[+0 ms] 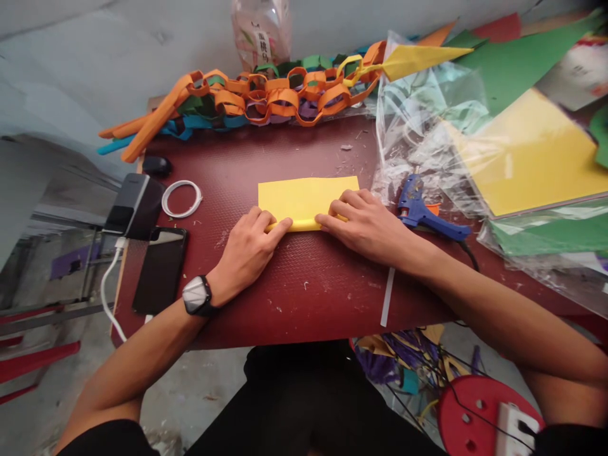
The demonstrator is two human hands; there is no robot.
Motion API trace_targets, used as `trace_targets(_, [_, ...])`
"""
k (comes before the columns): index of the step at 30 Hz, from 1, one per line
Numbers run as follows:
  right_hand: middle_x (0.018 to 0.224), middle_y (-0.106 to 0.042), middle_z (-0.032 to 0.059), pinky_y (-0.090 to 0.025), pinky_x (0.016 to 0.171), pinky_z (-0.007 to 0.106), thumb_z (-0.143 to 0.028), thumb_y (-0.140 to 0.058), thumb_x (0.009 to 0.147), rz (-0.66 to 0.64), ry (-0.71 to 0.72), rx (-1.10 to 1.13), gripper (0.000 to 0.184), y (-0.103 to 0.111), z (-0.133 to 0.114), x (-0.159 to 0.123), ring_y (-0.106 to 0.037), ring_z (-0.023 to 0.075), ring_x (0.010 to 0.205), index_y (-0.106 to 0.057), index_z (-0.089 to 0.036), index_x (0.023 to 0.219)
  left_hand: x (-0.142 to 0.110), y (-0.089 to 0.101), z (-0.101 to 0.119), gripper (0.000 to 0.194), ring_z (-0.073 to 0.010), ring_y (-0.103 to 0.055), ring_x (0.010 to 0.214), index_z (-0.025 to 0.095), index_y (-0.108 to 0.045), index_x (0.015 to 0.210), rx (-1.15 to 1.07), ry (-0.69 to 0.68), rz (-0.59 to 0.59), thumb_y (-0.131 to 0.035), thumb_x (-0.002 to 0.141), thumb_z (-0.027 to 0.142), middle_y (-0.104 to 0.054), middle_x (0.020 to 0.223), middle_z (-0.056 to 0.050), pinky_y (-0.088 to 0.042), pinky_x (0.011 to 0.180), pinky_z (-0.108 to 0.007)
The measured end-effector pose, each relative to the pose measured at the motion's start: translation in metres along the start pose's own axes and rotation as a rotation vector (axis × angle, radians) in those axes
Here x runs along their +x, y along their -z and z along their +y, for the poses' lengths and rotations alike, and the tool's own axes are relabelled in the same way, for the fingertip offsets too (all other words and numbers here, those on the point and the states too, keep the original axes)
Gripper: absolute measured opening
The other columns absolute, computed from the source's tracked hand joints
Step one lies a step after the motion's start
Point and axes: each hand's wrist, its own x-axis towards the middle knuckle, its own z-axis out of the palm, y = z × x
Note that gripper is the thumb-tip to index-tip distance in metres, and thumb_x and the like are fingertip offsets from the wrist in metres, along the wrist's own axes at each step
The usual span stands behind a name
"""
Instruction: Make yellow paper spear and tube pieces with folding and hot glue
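Note:
A sheet of yellow paper [304, 196] lies flat on the dark red table [285, 285], its near edge rolled into a narrow tube. My left hand [251, 244] grips the left end of that roll, thumb and fingers closed round it. At the right end, my right hand [363, 225] presses and pinches the same roll, its fingers curled over the paper. Between the two thumbs the middle of the roll shows. To the right of my right hand rests a blue hot glue gun [418, 209].
Orange paper chains [285, 101] run along the back before a plastic jar [262, 38]. At left are a phone [161, 269], a charger [133, 206] and a coiled white cable [181, 199]. Plastic-wrapped yellow sheets [536, 152] lie at right; a white strip [387, 297] lies near the front edge.

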Motion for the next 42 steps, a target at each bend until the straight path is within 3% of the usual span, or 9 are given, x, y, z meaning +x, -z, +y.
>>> trace_targets(3, [0.115,-0.075,0.0142,-0.033,0.088,0.041,-0.028,-0.059,0.116,0.018,-0.034,0.014,0.02,0.0007,-0.0013,0.0005,-0.053,0.0305,0.107,-0.076,-0.019,0.121,0.0018,-0.0005,0.0018,0.019,-0.0285,-0.062,0.099,0.017,-0.074,0.127,0.02,0.0,0.023,-0.061,0.114,0.021,-0.074,0.115,-0.013,-0.055,0.083,-0.039])
trace_targets(6, [0.111,-0.075,0.0135,-0.034,0.088,0.041,-0.034,-0.056,0.118,0.02,-0.014,0.011,0.025,0.0008,-0.0011,0.0016,-0.053,0.0299,0.105,-0.076,-0.018,0.12,0.0017,0.0003,0.0021,0.02,-0.0292,-0.063,0.098,0.017,-0.072,0.13,0.039,-0.038,0.013,-0.062,0.113,0.019,-0.074,0.11,-0.012,-0.053,0.083,-0.042])
trace_targets(12, [0.103,-0.074,0.0111,-0.034,0.086,0.04,-0.023,-0.059,0.116,-0.004,0.02,0.021,0.018,0.0011,-0.0001,0.0013,-0.052,0.0275,0.097,-0.075,-0.017,0.121,0.0001,0.0031,0.0069,0.025,-0.0264,-0.06,0.089,0.019,-0.071,0.136,0.024,-0.045,0.027,-0.057,0.116,0.02,-0.07,0.098,-0.008,-0.049,0.076,-0.037])
trace_targets(16, [0.114,-0.074,0.0143,-0.035,0.086,0.04,-0.018,-0.057,0.115,-0.009,0.018,0.031,0.019,0.0009,0.0005,0.0001,-0.053,0.0274,0.098,-0.075,-0.015,0.122,0.002,0.0035,0.008,0.021,-0.0279,-0.062,0.097,0.016,-0.073,0.128,0.012,-0.045,0.052,-0.058,0.116,0.024,-0.073,0.111,-0.012,-0.052,0.08,-0.039])
trace_targets(20, [0.11,-0.072,0.0131,-0.037,0.088,0.041,-0.02,-0.054,0.116,0.013,0.016,-0.008,0.024,-0.0011,-0.0001,0.0002,-0.053,0.0279,0.097,-0.073,-0.015,0.131,0.0018,0.0021,0.0055,0.029,-0.0295,-0.062,0.099,0.013,-0.07,0.14,0.049,-0.069,0.003,-0.059,0.114,0.019,-0.075,0.113,-0.012,-0.05,0.079,-0.041])
trace_targets(25, [0.119,-0.073,0.0151,-0.037,0.088,0.041,-0.028,-0.056,0.117,0.032,-0.032,-0.048,0.024,-0.0047,-0.0034,0.0012,-0.055,0.0302,0.105,-0.073,-0.016,0.13,0.0021,-0.0002,0.0056,0.035,-0.031,-0.064,0.106,0.011,-0.068,0.146,0.077,-0.026,-0.011,-0.056,0.117,0.027,-0.075,0.123,-0.016,-0.049,0.085,-0.044])
trace_targets(30, [0.111,-0.074,0.0124,-0.038,0.09,0.042,-0.02,-0.051,0.117,0.051,-0.005,-0.067,0.027,-0.0062,-0.0027,0.0008,-0.054,0.0285,0.1,-0.072,-0.017,0.135,0.0027,-0.0035,0.0049,0.04,-0.0282,-0.062,0.099,0.016,-0.063,0.155,0.056,-0.015,-0.019,-0.054,0.116,0.017,-0.074,0.115,-0.011,-0.047,0.081,-0.04])
trace_targets(37, [0.121,-0.074,0.0166,-0.038,0.092,0.042,-0.027,-0.053,0.118,0.061,-0.022,-0.052,0.025,-0.0056,-0.0039,0.0018,-0.056,0.0311,0.108,-0.076,-0.016,0.124,0.0031,-0.0058,0.0036,0.028,-0.0317,-0.06,0.109,0.019,-0.073,0.138,-0.012,0.024,0.022,-0.058,0.115,0.024,-0.072,0.126,-0.016,-0.052,0.087,-0.043])
trace_targets(42, [0.108,-0.074,0.014,-0.038,0.09,0.041,-0.021,-0.049,0.118,0.033,-0.018,-0.045,0.028,-0.0049,-0.004,0.0015,-0.056,0.0287,0.1,-0.074,-0.016,0.129,0.0024,-0.0063,0.0007,0.043,-0.0296,-0.061,0.104,0.019,-0.067,0.15,-0.044,0.012,-0.022,-0.047,0.114,0.01,-0.073,0.118,-0.014,-0.05,0.086,-0.043])
